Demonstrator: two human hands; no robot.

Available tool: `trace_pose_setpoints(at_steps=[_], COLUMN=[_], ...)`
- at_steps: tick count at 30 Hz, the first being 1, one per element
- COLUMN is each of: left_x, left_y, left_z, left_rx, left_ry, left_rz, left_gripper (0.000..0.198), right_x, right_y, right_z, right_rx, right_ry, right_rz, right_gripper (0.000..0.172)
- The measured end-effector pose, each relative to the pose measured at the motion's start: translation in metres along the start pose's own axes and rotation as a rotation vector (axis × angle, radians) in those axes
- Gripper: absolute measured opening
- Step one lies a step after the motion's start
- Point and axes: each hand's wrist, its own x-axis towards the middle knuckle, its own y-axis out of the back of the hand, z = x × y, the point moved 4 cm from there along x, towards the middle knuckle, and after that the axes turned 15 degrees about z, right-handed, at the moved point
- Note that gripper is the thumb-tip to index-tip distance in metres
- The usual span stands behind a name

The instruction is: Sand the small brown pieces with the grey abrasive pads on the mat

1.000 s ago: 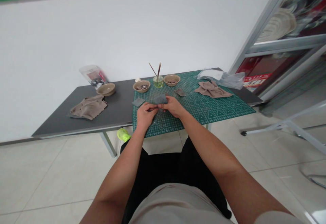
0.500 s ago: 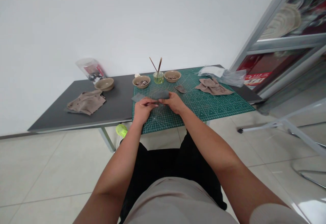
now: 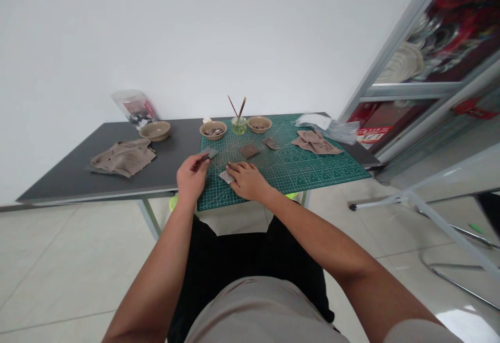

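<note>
My left hand [image 3: 192,175] is at the mat's left edge, thumb and fingers pinched together. Its fingertips touch the near side of a small grey sheet [image 3: 211,152], and a dark bit shows between them that I cannot make out. My right hand [image 3: 250,180] is low over the green cutting mat [image 3: 304,168], with a small light grey piece [image 3: 226,177] gripped between thumb and fingers. Beyond this hand a brown square piece [image 3: 249,150] lies flat. Another small grey-brown piece [image 3: 271,143] rests to its right.
Two bowls of small pieces [image 3: 213,130] [image 3: 259,125] flank a glass jar [image 3: 239,126] with two brushes. At left are a bowl [image 3: 155,131], a brown cloth [image 3: 124,158] and a clear container [image 3: 135,108]. Another cloth [image 3: 315,142] and a plastic bag [image 3: 339,129] are at right.
My hands were together over a dark grey sheet and are now apart. The left moved left to the small grey sheet; the right came nearer. The brown square now shows.
</note>
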Motion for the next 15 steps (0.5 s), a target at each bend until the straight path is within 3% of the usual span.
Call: trace_pose_setpoints(at_steps=[5, 10, 15], left_x=[-0.007, -0.007, -0.010], left_y=[0.004, -0.005, -0.021], left_z=[-0.002, 0.003, 0.000], left_rx=[0.033, 0.125, 0.091], left_ry=[0.025, 0.004, 0.013], left_rz=[-0.005, -0.130, -0.292], left_gripper=[0.029, 0.023, 0.019], right_x=[0.010, 0.025, 0.024], right_y=[-0.012, -0.005, 0.003], right_z=[-0.007, -0.004, 0.005], right_rx=[-0.064, 0.072, 0.504], right_ry=[-0.089, -0.266, -0.251], right_rz=[0.018, 0.108, 0.172], right_gripper=[0.053, 0.067, 0.037])
